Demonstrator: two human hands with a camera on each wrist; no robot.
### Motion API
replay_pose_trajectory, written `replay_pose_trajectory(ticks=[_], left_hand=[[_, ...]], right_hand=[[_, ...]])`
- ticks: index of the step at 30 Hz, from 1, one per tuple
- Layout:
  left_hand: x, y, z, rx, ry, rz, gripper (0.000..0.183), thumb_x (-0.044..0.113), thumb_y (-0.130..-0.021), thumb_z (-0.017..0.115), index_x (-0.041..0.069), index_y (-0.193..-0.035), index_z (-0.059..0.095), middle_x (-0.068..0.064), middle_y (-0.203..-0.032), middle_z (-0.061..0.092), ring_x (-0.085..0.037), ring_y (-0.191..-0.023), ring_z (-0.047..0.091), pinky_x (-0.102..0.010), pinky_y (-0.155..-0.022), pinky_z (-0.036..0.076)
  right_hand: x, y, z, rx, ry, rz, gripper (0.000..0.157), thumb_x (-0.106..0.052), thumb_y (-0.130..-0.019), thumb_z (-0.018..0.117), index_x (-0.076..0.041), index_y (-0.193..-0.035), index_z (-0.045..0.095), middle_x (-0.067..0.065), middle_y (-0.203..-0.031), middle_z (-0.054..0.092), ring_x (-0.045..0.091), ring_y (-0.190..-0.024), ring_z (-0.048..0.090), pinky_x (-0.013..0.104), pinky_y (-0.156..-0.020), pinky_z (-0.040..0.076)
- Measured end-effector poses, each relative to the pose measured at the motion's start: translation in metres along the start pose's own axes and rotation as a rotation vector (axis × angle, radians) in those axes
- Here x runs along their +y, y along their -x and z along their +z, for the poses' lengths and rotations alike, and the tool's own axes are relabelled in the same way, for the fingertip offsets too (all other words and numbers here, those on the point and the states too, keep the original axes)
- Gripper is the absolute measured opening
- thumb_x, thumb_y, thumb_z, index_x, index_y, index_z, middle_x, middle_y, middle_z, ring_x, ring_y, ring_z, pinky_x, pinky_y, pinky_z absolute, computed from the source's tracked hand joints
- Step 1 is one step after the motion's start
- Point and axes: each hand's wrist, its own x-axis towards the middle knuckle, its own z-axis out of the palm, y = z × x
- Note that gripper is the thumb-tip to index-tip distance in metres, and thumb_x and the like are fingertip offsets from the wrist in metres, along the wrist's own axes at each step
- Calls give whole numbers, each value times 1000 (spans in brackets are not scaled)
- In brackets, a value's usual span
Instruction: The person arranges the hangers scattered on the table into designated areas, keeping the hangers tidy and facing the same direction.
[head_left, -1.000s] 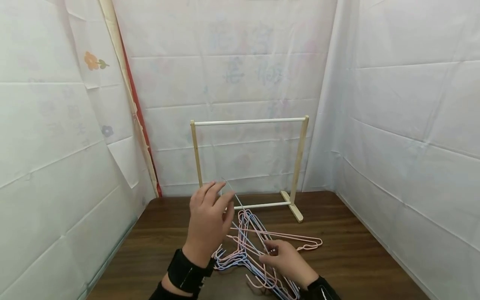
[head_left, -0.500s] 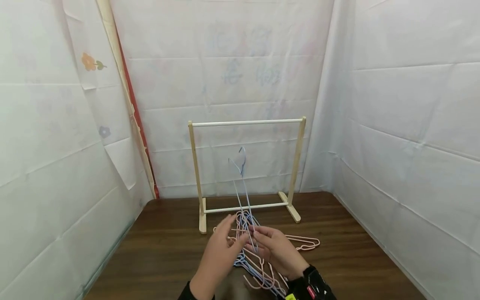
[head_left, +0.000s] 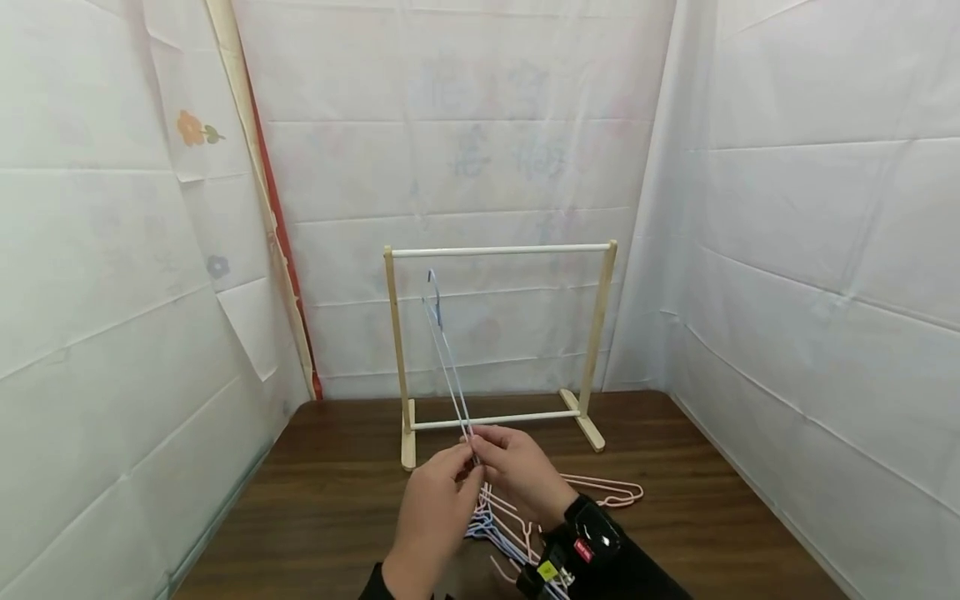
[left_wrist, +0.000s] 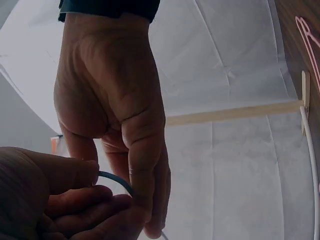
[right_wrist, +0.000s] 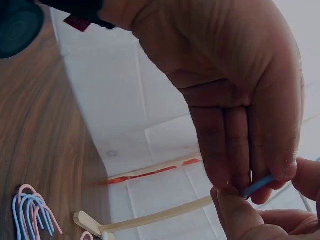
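A slim light-blue clothes hanger (head_left: 454,379) slants up and away from both hands, its hook at the far upper end, below the rack's top bar. My left hand (head_left: 433,510) and right hand (head_left: 527,479) meet at its near end, fingertips close together. In the left wrist view, a curved bit of the blue hanger (left_wrist: 116,181) runs between the pinching fingers of the two hands. The right wrist view shows the thumb and fingers pinching the same blue hanger (right_wrist: 259,185). Below the hands lies a pile of pink and blue hangers (head_left: 483,525), partly hidden by the right forearm.
Behind the hands stands a wooden rack with a white top bar (head_left: 502,250) and a white lower bar (head_left: 517,417). A pink hanger (head_left: 607,484) sticks out to the right of the pile. White sheets (head_left: 810,250) enclose the brown table (head_left: 300,500) at the back and sides.
The right hand has brought the blue hanger up from the pile. Its hook has swung up and left, and the left hand has come to pinch the near end too.
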Motion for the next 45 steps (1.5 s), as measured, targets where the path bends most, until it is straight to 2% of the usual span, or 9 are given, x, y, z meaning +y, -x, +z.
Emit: replay_pose_trajectory(ticks=[4,9,15,18,23,29,35,45], left_hand=[[-2,-3,-6,46,26,-42,28,2,-82,76,8,-109,73,-3,-104,70,-9,-87,65,-21,-68,56],[-8,-8,-12,98,61,-76,29,0,-82,76,10,-110,73,1,-99,70,-3,-84,63,-19,-66,56],[-16,-16,-21,145,85,-96,28,1,-84,75,12,-109,74,4,-92,70,1,-81,61,-21,-66,56],[-19,-22,-25,160,95,-116,27,3,-84,74,13,-109,74,4,-93,70,1,-80,61,-22,-66,57],[-21,-34,-31,169,96,-130,26,5,-85,73,12,-111,73,4,-92,70,0,-76,61,-24,-64,57],[-26,-43,-35,162,78,-142,24,9,-86,74,12,-109,74,3,-93,70,-1,-76,61,-25,-63,57],[-27,-50,-34,167,103,-165,23,9,-86,75,10,-109,73,1,-95,71,-4,-78,63,-26,-64,58],[-36,-56,-21,195,139,-189,24,6,-86,74,6,-109,72,-2,-94,71,-8,-79,64,-31,-64,58]], right_hand=[[-5,-8,4,-19,96,0,43,-16,-104,52,8,-139,43,22,-128,56,29,-118,53,37,-96,47],[-15,-20,5,3,255,33,52,-27,-101,58,6,-139,45,16,-127,58,23,-114,57,33,-92,50],[-22,-37,13,-49,179,60,46,-23,-102,57,7,-135,48,16,-124,59,26,-112,58,38,-95,49],[-27,-44,18,-48,155,73,44,-21,-102,56,6,-135,49,17,-126,57,26,-112,58,39,-94,50],[-36,-58,22,-41,139,94,50,-20,-101,57,9,-139,43,19,-131,52,26,-115,56,36,-93,50],[-40,-70,25,-64,101,93,46,-15,-102,55,12,-137,42,21,-125,55,27,-112,57,40,-97,47],[-42,-78,24,-47,116,101,41,-14,-102,55,12,-133,47,21,-125,56,26,-112,57,37,-98,47],[-43,-84,21,3,135,91,35,-12,-103,54,12,-129,52,20,-119,59,25,-107,59,35,-93,50]])
